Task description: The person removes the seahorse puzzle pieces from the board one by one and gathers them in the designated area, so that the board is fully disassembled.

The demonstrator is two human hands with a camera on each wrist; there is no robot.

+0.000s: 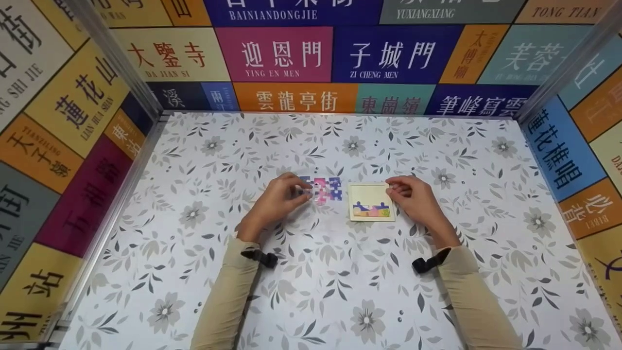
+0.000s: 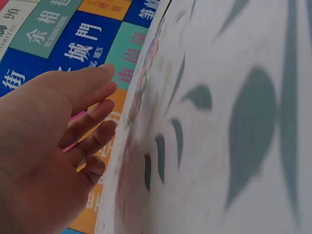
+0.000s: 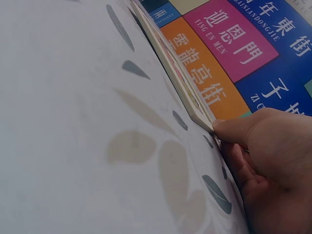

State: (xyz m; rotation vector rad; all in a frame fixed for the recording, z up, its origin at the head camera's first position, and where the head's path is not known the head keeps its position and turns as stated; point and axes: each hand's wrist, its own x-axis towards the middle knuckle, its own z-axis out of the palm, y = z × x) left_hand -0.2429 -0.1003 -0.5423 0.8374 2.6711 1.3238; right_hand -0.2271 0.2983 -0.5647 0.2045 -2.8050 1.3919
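A cream puzzle tray (image 1: 369, 193) lies flat on the table. Fitted puzzle pieces (image 1: 372, 212) in yellow, pink, purple and green fill its bottom strip; the upper part shows bare backing. My right hand (image 1: 414, 195) holds the tray by its right edge, with the thumb at the corner of the tray (image 3: 187, 100) in the right wrist view. Left of the tray lie loose purple and pink puzzle pieces (image 1: 335, 188). My left hand (image 1: 282, 198) hovers at their left side, fingers loosely bent and partly covering them. In the left wrist view that hand (image 2: 53, 131) has nothing between its fingers.
The table (image 1: 311, 291) wears a white cloth with grey flowers and leaves. Panels of coloured signs (image 1: 274, 53) stand along the back and both sides. A black strap (image 1: 262, 257) circles the left wrist, another black strap (image 1: 430, 261) the right.
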